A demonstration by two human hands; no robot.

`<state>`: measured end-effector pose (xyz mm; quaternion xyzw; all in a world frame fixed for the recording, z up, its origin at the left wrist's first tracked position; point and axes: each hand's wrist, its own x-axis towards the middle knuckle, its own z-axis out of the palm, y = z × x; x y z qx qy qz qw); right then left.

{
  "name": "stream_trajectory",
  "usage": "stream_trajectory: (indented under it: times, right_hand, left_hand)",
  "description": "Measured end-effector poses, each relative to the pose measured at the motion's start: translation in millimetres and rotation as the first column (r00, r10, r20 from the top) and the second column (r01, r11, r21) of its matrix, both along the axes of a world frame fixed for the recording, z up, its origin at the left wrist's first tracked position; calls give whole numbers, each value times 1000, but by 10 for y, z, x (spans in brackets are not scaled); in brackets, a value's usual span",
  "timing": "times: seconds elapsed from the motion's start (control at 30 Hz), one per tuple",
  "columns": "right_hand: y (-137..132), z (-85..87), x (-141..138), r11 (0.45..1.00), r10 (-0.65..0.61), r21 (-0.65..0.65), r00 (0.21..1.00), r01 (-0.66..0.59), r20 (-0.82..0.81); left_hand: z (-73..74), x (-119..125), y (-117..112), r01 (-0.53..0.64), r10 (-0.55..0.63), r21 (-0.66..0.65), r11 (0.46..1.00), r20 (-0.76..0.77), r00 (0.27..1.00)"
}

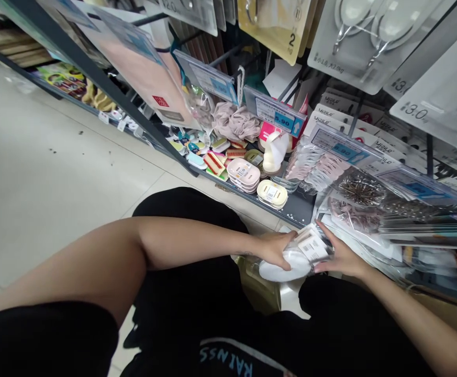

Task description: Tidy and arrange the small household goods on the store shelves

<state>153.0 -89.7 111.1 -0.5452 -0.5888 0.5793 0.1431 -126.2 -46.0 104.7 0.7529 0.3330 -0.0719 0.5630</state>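
Note:
Between my hands, low in front of the shelf, is a clear plastic packet (297, 264) with a soft white, rounded item inside. A white label with a barcode (312, 247) lies on its upper side. My left hand (277, 248) grips the packet's left side, thumb over the white item. At the other end, my right hand (340, 256) has its thumb and fingers around the packet's edge. Just beyond the hands, a stack of cream oval cases (272, 193) and a stack of pink ones (244, 174) rest on the dark shelf (301, 205).
Blue-and-white price tags (277, 112) stick out on hooks above the shelf. Bags of pink hair clips (324, 167), beige scrunchies (236, 121) and carded wall hooks (381, 31) crowd the rack. Tiled floor (55, 183) extends to the left. My knees are below the hands.

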Motion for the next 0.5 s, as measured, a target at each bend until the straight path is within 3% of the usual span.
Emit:
stream_trajectory:
  times: [0.1, 0.17, 0.27, 0.33, 0.4, 0.5]
  right_hand:
    - [16, 70, -135, 993, 61, -100, 997, -65, -44]
    - [6, 85, -195, 986, 77, -139, 994, -87, -78]
    - [-74, 3, -249, 965, 64, -244, 987, -99, -147]
    - [-110, -130, -231, 945, 46, -314, 985, -97, -169]
    - [-38, -315, -149, 932, 7, -359, 990, -57, -138]
    - [391, -647, 43, 911, -208, -344, 974, 227, 94]
  left_hand:
    - [69, 8, -16, 78, -81, 33, 996, 108, 991]
    - [90, 6, -17, 27, -26, -14, 1000, 90, 996]
    - [102, -3, -21, -73, 85, -192, 979, 57, 995]
    - [100, -19, -35, -94, 87, -259, 961, -39, 995]
    - [93, -50, -56, -86, 43, -216, 973, -199, 979]
    - [91, -117, -73, -16, -5, -55, 998, -358, 934]
